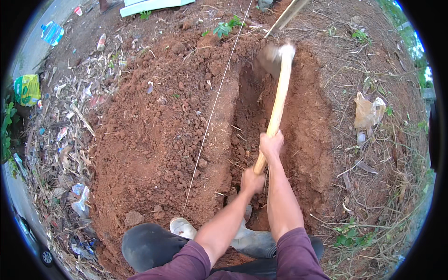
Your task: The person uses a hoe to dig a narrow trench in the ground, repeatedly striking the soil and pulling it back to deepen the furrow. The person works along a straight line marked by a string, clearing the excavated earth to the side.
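With both hands I hold a hoe (280,98) by its pale wooden handle. My left hand (252,181) is closed round the butt end, and my right hand (271,144) grips a little farther up. The hoe's head, smeared by motion, is at the far end of a narrow trench (305,140) cut in reddish-brown soil. Whether the blade touches the soil, I cannot tell. A taut white string (212,109) runs along the trench's left side. My light-coloured boots (254,243) are at the near end, partly hidden by my arms.
Loose dug soil (149,126) is heaped left of the string. A wooden board (287,16) slants in beyond the trench. Litter and dry husks cover the far left, with a blue plastic bottle (52,33) and a yellow-green bag (28,90). A crumpled plastic bag (368,112) lies right.
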### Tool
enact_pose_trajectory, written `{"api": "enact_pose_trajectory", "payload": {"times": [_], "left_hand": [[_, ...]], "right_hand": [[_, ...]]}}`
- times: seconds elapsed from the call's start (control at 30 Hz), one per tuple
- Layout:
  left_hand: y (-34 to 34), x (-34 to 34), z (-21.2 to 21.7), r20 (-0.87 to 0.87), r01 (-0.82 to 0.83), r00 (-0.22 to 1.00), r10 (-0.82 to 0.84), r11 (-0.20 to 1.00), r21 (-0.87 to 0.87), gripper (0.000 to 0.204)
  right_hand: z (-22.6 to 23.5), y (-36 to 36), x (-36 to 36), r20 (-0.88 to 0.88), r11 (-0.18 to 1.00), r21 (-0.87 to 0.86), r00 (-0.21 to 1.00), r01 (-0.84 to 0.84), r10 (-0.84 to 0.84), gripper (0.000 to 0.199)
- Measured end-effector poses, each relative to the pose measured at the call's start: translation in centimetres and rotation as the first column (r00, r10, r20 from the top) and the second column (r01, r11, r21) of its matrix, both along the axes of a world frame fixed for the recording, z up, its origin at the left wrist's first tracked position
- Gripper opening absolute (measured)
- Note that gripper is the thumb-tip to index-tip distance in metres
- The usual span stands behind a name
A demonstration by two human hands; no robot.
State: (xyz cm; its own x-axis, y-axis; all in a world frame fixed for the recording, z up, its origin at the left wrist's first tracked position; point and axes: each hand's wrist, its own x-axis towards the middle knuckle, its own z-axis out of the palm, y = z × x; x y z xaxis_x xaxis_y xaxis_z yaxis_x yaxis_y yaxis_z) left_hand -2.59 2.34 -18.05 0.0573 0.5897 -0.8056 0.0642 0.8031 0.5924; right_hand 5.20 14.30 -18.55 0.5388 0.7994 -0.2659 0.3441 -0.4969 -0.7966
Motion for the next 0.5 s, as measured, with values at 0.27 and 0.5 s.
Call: {"api": "enact_pose_trajectory", "payload": {"times": [0.27,0.5], "left_hand": [[-10.0,4.1,1.6,0.041,-0.127,0.992,0.121,0.970,0.207,0.032],[7.5,1.3,3.2,-0.010,-0.031,0.999,0.049,0.766,0.642,0.012]], "right_hand": [[6.1,-9.4,0.3,0.211,0.996,-0.015,0.973,-0.088,0.089,0.028],[13.4,1.1,-2.7,-0.109,0.868,0.481,0.991,0.124,-0.081,0.025]]}}
